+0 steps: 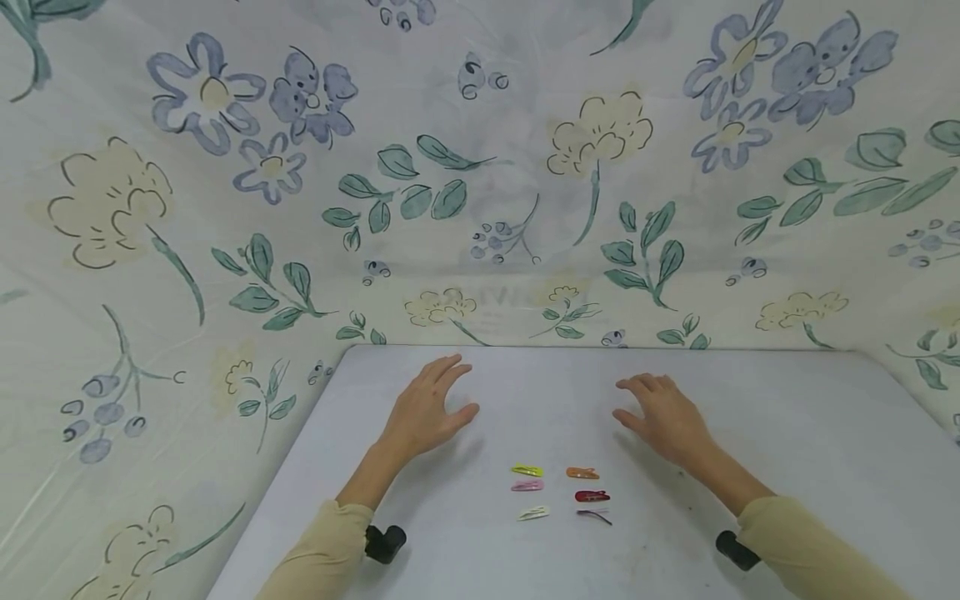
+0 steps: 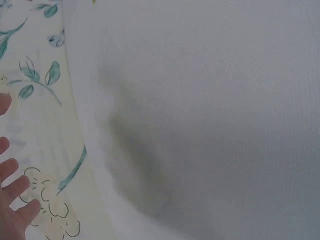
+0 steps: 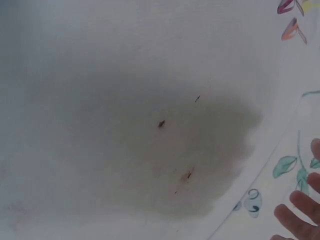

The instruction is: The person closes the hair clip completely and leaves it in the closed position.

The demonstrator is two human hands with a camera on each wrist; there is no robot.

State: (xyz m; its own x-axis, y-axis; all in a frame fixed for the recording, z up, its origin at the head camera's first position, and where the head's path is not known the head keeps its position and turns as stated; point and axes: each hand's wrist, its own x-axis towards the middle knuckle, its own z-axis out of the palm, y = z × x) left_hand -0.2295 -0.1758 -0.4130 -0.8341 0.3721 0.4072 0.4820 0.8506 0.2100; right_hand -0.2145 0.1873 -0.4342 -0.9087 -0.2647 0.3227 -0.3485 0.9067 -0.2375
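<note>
Left hand, right hand apart above table

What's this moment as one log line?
left hand: empty | right hand: empty | left column: yellow clip, pink clip, white clip | right column: orange clip, red clip, dark clip | clips touched: none

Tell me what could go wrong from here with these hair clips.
The yellow clip and pink clip lie close together, so the left hand might nudge one while reaching for the other. The white clip is pale against the white table, so it could be overlooked.
</note>
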